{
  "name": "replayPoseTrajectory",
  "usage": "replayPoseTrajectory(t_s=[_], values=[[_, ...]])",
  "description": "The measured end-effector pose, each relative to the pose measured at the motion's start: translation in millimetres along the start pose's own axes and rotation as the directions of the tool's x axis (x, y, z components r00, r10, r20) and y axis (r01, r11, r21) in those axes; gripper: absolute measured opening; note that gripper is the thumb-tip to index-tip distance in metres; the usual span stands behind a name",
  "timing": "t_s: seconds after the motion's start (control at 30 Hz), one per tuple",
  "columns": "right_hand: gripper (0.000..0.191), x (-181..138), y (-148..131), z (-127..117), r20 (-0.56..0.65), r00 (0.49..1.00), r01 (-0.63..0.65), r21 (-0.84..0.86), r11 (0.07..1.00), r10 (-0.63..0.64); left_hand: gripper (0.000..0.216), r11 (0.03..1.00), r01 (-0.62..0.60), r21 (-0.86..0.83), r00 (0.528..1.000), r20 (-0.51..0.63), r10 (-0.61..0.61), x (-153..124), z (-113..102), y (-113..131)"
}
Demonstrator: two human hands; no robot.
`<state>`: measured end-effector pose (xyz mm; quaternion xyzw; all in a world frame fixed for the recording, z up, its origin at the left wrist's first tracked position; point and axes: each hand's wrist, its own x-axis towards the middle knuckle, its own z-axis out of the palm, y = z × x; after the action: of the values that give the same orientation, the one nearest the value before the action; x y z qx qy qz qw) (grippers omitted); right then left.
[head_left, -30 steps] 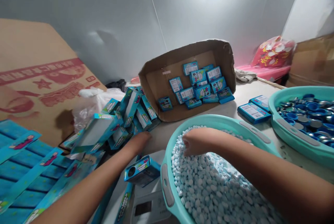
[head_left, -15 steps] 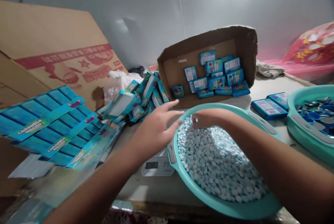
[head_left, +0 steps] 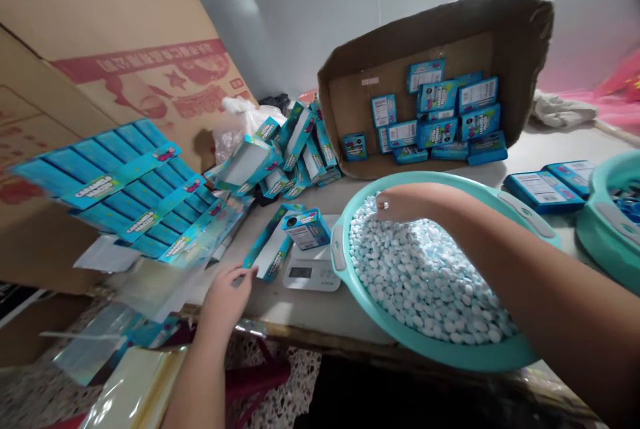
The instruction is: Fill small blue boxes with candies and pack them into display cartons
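My left hand is at the table's front edge, its thumb and finger closed at the near end of a long open blue display tray. Right of that tray, a small blue candy box rests on a white digital scale. My right hand is closed low over the far left part of a turquoise basin, with a bit of white showing at its fingers. Small white and pale blue candies fill the basin.
A tilted cardboard box at the back holds several blue candy boxes. Empty display trays are heaped left of it. Filled trays stack at left before a large carton. Two blue boxes lie beside a second turquoise basin.
My left hand has moved down and left, from spread fingers beside the basin to the display tray's near end. My right hand stays at the candies. The view has shifted, uncovering the scale.
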<state>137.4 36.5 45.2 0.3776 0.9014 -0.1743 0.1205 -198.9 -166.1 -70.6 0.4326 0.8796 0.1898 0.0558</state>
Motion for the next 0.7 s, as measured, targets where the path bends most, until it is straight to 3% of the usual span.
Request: replayPoseTrajectory(t_s=[0.2, 0.43, 0.53, 0.6, 0.63, 0.7], values=[[0.039, 6.0, 4.2, 7.2, -0.020, 1.000, -0.021, -0.002, 1.000, 0.021, 0.043, 0.993, -0.100, 0.057, 0.995, -0.013, 0.101, -20.6, 6.0, 7.3], [0.039, 13.2, 8.1, 5.7, 0.103, 0.992, -0.082, 0.017, 0.997, 0.080, 0.044, 0.956, -0.285, 0.062, 0.950, -0.117, 0.291, -27.5, 14.3, 4.2], [0.034, 14.4, 9.0, 6.5, 0.096, 0.993, -0.072, 0.015, 0.997, 0.070, 0.036, 0.975, -0.221, 0.003, 0.940, -0.266, 0.213, -30.2, 15.4, 6.7], [0.033, 13.5, 9.1, 6.9, 0.092, 0.993, -0.072, 0.007, 0.997, 0.071, 0.031, 0.965, -0.185, -0.185, 0.901, -0.424, 0.092, -30.2, 16.7, 12.9], [0.034, 12.6, 8.8, 7.1, 0.096, 0.992, -0.077, 0.004, 0.997, 0.076, 0.029, 0.919, -0.182, -0.349, 0.883, -0.470, -0.004, -28.3, 17.0, 17.9], [0.037, 10.0, 7.2, 7.2, 0.114, 0.989, -0.096, -0.004, 0.995, 0.096, 0.030, 0.729, -0.180, -0.661, 0.878, -0.442, -0.184, -18.3, 14.9, 32.5]])
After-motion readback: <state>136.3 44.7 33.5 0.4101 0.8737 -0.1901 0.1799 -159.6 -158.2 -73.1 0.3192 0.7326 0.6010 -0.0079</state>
